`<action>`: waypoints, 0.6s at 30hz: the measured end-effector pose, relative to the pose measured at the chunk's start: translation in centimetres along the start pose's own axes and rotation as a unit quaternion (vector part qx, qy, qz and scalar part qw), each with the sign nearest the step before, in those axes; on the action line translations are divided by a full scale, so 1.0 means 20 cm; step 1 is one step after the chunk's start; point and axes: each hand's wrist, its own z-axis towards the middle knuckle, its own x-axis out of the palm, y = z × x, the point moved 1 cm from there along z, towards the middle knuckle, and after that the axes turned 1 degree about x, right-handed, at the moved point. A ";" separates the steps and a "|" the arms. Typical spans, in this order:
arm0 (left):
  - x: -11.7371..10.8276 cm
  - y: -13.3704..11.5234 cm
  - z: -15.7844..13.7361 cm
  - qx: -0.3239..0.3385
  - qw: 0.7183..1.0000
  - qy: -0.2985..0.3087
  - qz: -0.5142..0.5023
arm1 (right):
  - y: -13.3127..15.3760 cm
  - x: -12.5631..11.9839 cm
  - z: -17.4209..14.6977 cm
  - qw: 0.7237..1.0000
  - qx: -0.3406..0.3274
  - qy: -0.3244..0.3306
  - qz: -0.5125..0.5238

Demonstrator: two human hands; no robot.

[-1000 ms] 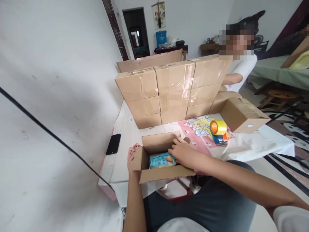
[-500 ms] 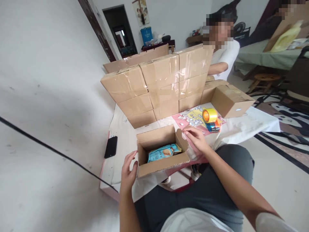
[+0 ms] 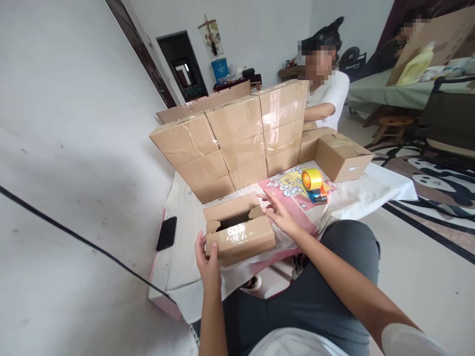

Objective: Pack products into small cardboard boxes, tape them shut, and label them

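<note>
An unsealed cardboard box [image 3: 256, 244] sits before me on the cloth-covered table. A shiny strip of clear tape crosses its near side. Its far flap [image 3: 230, 206] stands up, and the short end flaps lean inward over a dark gap. What lies inside is hidden now. My left hand [image 3: 208, 257] grips the box's left end, thumb on the near side and fingers round the corner. At the right end, my right hand [image 3: 276, 212] has its fingers stretched apart by the end flap, touching or nearly touching it.
Taped cartons [image 3: 245, 141] stand stacked behind the box. A tape dispenser with a yellow roll [image 3: 312, 179] rests to the right, near small white paper pieces [image 3: 291, 183] and another carton [image 3: 345, 158]. A black phone [image 3: 166, 233] lies left. A person in white [image 3: 336, 94] sits beyond.
The box's taped near side has come into view, and the blue packet inside is hidden now. My left hand has closed on the left end; my right hand's fingers have spread near the right flap.
</note>
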 end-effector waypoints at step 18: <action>0.13 -0.14 0.05 0.351 0.812 0.217 0.412 | 0.10 -0.16 -0.05 0.969 -0.120 0.018 -0.214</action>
